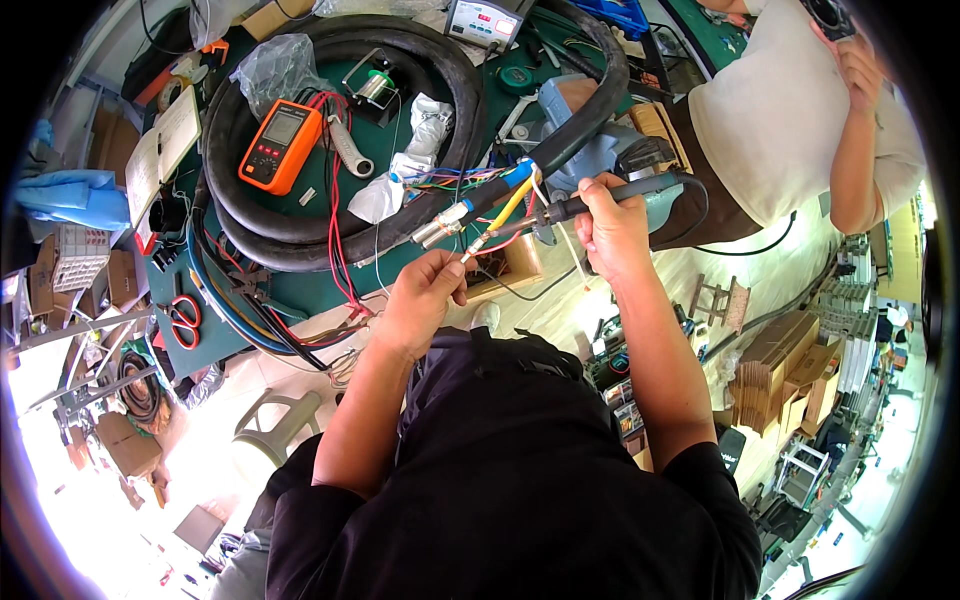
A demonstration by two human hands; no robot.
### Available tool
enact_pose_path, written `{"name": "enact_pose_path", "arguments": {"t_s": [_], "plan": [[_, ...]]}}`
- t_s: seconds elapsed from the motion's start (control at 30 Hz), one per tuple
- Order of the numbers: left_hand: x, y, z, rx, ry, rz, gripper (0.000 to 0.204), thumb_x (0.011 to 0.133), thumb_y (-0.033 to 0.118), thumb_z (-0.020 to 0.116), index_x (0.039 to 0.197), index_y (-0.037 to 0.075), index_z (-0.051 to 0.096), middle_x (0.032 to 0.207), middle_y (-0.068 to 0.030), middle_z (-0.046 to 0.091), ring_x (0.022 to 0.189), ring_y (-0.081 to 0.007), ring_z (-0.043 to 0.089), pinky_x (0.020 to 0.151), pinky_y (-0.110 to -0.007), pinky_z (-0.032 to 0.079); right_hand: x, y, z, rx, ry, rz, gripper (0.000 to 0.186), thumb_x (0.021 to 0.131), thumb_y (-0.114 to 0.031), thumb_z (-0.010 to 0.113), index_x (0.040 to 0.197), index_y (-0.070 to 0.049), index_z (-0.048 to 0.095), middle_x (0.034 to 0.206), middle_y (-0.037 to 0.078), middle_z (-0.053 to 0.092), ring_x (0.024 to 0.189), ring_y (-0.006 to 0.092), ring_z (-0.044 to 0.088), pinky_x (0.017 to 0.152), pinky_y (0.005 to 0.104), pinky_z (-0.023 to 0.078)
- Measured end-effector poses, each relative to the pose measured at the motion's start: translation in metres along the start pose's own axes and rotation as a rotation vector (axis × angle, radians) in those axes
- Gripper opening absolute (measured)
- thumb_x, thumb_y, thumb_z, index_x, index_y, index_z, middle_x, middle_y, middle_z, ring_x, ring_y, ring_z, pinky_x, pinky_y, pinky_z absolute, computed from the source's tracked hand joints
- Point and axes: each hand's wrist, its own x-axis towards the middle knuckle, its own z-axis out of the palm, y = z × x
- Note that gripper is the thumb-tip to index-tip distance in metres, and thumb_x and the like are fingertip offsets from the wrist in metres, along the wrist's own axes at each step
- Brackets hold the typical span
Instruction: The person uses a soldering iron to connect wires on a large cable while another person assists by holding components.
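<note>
My right hand (612,228) is closed around the dark handle of a soldering iron (572,207). Its metal tip points left, to the end of a yellow-sleeved wire (512,213) from the thick black cable (572,140). Close by, my left hand (420,300) pinches a thin wire (467,256) with a pale end near that tip; whether the two touch is too small to tell. A silver cylindrical connector (442,224) lies just beyond the left fingers. Several thin coloured wires (470,178) fan out from the cable's blue-wrapped end.
On the green bench lie an orange multimeter (282,147), a solder spool (377,88) on a stand, a wrench (350,152), red-handled scissors (184,322) and crumpled foil (425,135). A soldering station (485,22) stands behind. Another person (775,120) stands at right, holding a dark object.
</note>
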Motion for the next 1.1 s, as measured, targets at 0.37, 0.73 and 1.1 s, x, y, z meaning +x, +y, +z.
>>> {"name": "enact_pose_path", "arguments": {"t_s": [0.37, 0.73, 1.1], "plan": [[0.0, 0.0, 0.0, -0.021, 0.01, -0.003, 0.024, 0.097, 0.02, 0.05, 0.103, -0.001, 0.058, 0.072, -0.0016, 0.053, 0.055, -0.0035, 0.036, 0.047, -0.019, 0.023, -0.006, 0.006, 0.001, 0.026, -0.017, -0.058, 0.021, 0.086, -0.014, 0.063, 0.071, -0.008, 0.05, 0.057, 0.0, 0.048, 0.039, 0.0075, 0.045, 0.035, 0.0217, 0.029], [0.0, 0.0, 0.0, -0.019, 0.013, -0.005, 0.023, 0.097, 0.019, 0.049, 0.102, -0.001, 0.058, 0.072, -0.0015, 0.053, 0.057, -0.0047, 0.041, 0.048, -0.019, 0.026, -0.01, -0.001, 0.003, 0.096, 0.066, -0.091, 0.02, 0.089, -0.013, 0.058, 0.073, -0.008, 0.047, 0.056, 0.0, 0.046, 0.041, 0.0065, 0.04, 0.035, 0.0206, 0.027], [-0.025, 0.004, -0.004, 0.436, 0.454, 0.158, 0.023, 0.093, 0.017, 0.051, 0.092, -0.004, 0.059, 0.067, -0.0004, 0.051, 0.061, -0.0065, 0.045, 0.056, -0.024, 0.038, -0.038, 0.006, -0.023, 0.078, 0.077, -0.282, 0.024, 0.09, -0.021, 0.061, 0.077, -0.005, 0.049, 0.052, 0.002, 0.047, 0.043, 0.0088, 0.046, 0.037, 0.022, 0.03]]}}
